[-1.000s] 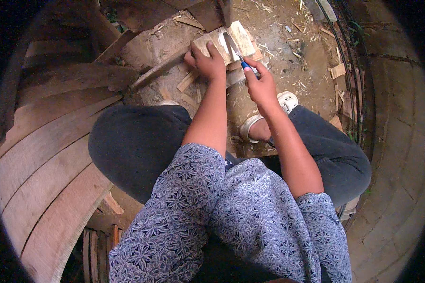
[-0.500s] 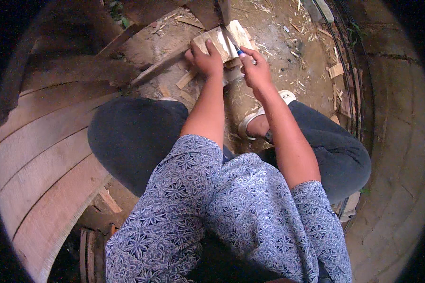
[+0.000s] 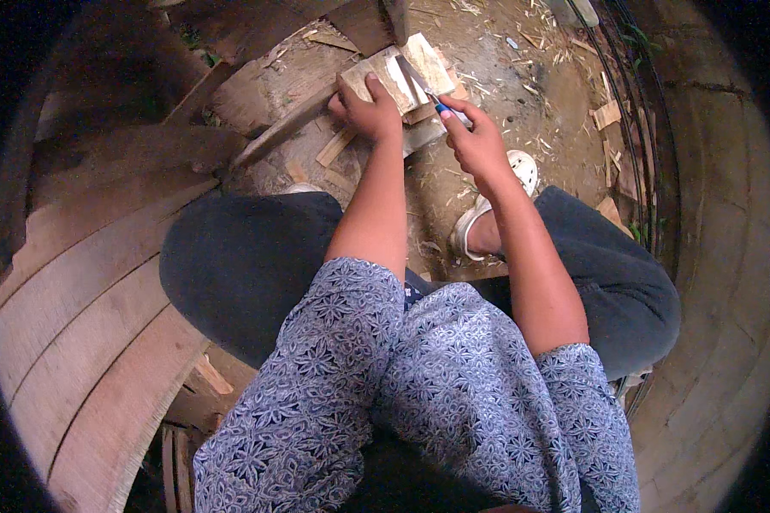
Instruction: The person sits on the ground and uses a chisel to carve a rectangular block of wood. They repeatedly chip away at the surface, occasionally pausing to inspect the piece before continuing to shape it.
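Note:
My left hand (image 3: 368,113) grips the near left end of a pale wood block (image 3: 375,70), its thumb lying along the top face. Closed around a blue handle, my right hand (image 3: 479,147) holds a knife (image 3: 417,79) whose narrow blade slants up and left. The blade lies over the block's right side, where fresh pale wood shows; exactly how far it cuts in is too small to tell. Just beyond the blade sits another pale piece of wood (image 3: 429,64), beside or under the block.
Wood shavings (image 3: 530,68) litter the dirt floor. A dark upright board (image 3: 372,27) stands just behind the block. Curved planks (image 3: 85,316) fill the left side, and black cables (image 3: 642,111) run down the right. My white clog (image 3: 523,171) rests below my right hand.
My right hand has drawn back slightly toward me and to the right with the knife, so more of the blade shows. My left hand stays on the block.

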`<state>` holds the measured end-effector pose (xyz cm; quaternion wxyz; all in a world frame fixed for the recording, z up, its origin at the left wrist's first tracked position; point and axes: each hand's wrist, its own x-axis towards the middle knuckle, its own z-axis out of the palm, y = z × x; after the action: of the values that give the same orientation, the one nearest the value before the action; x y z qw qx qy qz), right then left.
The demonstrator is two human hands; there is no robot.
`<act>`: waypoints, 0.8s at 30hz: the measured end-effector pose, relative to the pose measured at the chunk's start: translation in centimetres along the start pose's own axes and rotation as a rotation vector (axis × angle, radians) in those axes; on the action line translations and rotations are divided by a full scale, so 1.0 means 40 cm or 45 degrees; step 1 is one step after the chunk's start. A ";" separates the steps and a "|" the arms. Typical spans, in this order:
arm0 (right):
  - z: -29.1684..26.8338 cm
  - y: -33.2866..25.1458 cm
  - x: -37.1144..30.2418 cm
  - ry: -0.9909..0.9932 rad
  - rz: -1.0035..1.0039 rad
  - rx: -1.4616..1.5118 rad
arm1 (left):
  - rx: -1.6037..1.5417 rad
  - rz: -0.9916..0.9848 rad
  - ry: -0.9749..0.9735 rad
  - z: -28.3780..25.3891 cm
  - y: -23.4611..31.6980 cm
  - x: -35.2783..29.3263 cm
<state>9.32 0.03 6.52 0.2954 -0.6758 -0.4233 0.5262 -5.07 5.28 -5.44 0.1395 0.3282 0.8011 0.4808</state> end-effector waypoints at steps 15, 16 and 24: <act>0.043 0.005 0.055 0.037 -0.067 -0.031 | -0.010 0.017 -0.007 -0.004 0.005 0.004; 0.041 0.003 0.050 0.023 -0.065 -0.025 | -0.013 0.032 0.008 -0.005 0.002 0.005; 0.001 -0.015 -0.020 -0.105 0.145 0.117 | -0.025 -0.001 -0.038 -0.018 0.028 -0.004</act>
<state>9.05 -0.41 7.38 0.2778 -0.6623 -0.3714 0.5884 -4.91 5.03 -4.13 0.1548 0.3338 0.7942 0.4836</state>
